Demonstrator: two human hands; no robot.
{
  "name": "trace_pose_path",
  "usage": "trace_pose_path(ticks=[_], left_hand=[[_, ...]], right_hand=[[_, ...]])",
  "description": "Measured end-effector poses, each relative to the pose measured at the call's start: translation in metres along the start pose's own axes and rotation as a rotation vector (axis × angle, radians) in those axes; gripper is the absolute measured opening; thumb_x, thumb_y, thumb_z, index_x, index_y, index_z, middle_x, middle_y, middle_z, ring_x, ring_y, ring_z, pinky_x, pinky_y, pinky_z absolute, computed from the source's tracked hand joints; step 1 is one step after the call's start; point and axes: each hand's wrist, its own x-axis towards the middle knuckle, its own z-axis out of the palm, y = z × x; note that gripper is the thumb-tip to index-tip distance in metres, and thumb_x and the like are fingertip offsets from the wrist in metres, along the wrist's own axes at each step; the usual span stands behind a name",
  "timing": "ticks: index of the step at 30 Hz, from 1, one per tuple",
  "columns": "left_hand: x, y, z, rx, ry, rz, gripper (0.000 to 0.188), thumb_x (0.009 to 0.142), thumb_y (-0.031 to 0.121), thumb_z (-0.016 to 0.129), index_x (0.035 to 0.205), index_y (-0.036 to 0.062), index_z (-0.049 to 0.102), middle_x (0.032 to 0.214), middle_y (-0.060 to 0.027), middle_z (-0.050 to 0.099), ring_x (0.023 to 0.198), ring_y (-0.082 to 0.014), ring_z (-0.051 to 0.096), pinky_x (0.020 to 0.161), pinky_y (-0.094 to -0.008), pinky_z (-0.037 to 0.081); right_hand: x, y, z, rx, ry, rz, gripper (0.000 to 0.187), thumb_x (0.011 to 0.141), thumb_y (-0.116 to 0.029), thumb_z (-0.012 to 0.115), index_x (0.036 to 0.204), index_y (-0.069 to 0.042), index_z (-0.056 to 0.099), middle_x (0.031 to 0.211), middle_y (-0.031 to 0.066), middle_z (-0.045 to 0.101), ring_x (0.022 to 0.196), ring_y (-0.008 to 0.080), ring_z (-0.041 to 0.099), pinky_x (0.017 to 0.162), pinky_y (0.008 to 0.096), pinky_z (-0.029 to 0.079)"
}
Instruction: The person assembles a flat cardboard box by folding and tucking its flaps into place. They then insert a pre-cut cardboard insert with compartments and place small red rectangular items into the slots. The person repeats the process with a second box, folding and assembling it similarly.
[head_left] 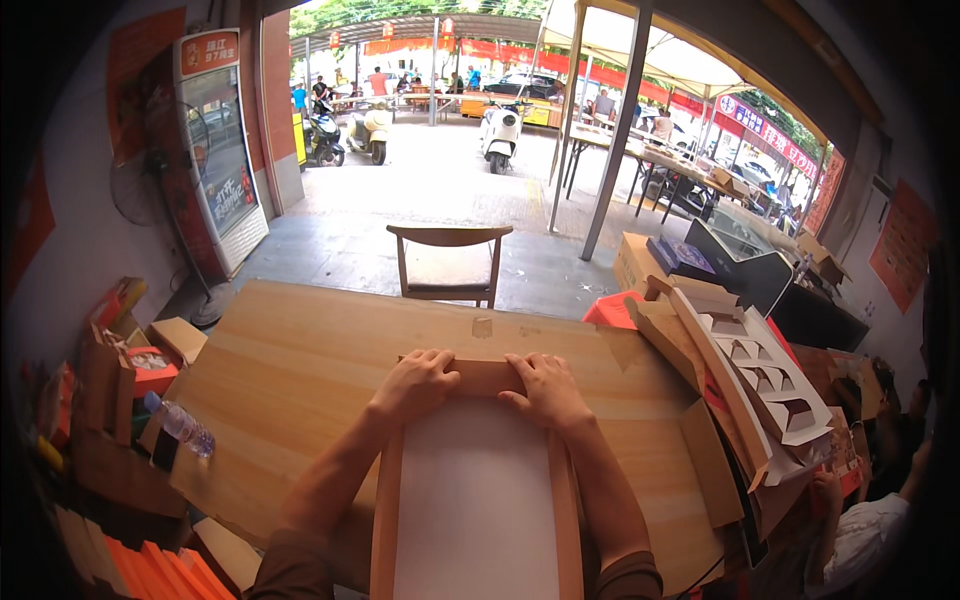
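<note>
A long shallow cardboard box (pixel 478 500) with a white inside and brown side walls lies lengthwise in front of me; its near end runs out of the picture. My left hand (pixel 418 385) grips the left corner of its far end wall, fingers curled over the top edge. At the opposite corner, my right hand (pixel 548 388) is closed over the same wall, thumb on the inner side. Between the two hands the brown end wall (pixel 484 377) stands upright. Both forearms run along the outside of the box.
Under the box is a wooden table (pixel 290 370), with a wooden chair (pixel 450 265) beyond it. Stacked cardboard and white cut-out inserts (pixel 760 375) crowd the right side, near another person's sleeve (pixel 868 535). A plastic bottle (pixel 182 425) lies at the left edge; orange pieces (pixel 150 575) stand lower left.
</note>
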Motion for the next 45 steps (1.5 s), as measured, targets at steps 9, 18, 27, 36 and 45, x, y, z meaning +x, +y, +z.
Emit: trace_pose_path(ticks=[9, 18, 27, 36, 45], left_hand=[[0.001, 0.003, 0.002, 0.083, -0.050, 0.015, 0.007, 0.094, 0.014, 0.065, 0.090, 0.0095, 0.068, 0.105, -0.0092, 0.070, 0.098, -0.0269, 0.074, 0.088, -0.0414, 0.059], [0.003, 0.009, -0.009, 0.059, -0.053, 0.023, 0.008, 0.094, 0.015, 0.065, 0.092, 0.0107, 0.072, 0.107, -0.0067, 0.071, 0.100, -0.0256, 0.073, 0.087, -0.0408, 0.059], [0.003, 0.013, -0.012, 0.041, -0.132, 0.031, 0.014, 0.092, 0.015, 0.065, 0.091, 0.0131, 0.079, 0.118, -0.0069, 0.070, 0.113, -0.0266, 0.068, 0.096, -0.0443, 0.055], [0.001, 0.017, -0.011, 0.047, -0.159, -0.015, 0.009, 0.088, 0.015, 0.069, 0.090, 0.0120, 0.077, 0.123, -0.0100, 0.069, 0.118, -0.0298, 0.066, 0.101, -0.0470, 0.052], [0.000, 0.019, -0.015, 0.072, -0.136, -0.001, 0.013, 0.091, 0.016, 0.065, 0.091, 0.0133, 0.077, 0.116, -0.0083, 0.069, 0.112, -0.0274, 0.067, 0.098, -0.0432, 0.053]], right_hand=[[-0.002, -0.006, -0.005, -0.127, -0.056, -0.056, 0.075, 0.097, -0.036, 0.070, 0.165, -0.017, 0.044, 0.151, 0.0149, 0.057, 0.140, 0.0335, 0.053, 0.118, 0.0523, 0.038], [-0.001, 0.007, 0.039, -0.386, 0.011, -0.034, 0.076, 0.103, -0.012, 0.051, 0.174, -0.021, 0.025, 0.160, 0.0179, 0.048, 0.143, 0.0339, 0.050, 0.117, 0.0486, 0.035], [0.001, 0.017, 0.042, -0.371, -0.096, -0.007, 0.068, 0.100, -0.021, 0.062, 0.164, -0.018, 0.039, 0.134, 0.0128, 0.060, 0.130, 0.0326, 0.055, 0.109, 0.0488, 0.039], [-0.005, -0.007, 0.001, -0.149, -0.202, 0.062, 0.100, 0.092, -0.058, 0.068, 0.173, -0.016, 0.027, 0.152, 0.0196, 0.054, 0.143, 0.0363, 0.048, 0.120, 0.0506, 0.033], [-0.004, 0.005, 0.005, 0.016, -0.151, 0.010, 0.081, 0.099, -0.044, 0.071, 0.167, -0.015, 0.039, 0.151, 0.0161, 0.058, 0.142, 0.0355, 0.053, 0.118, 0.0515, 0.041]])
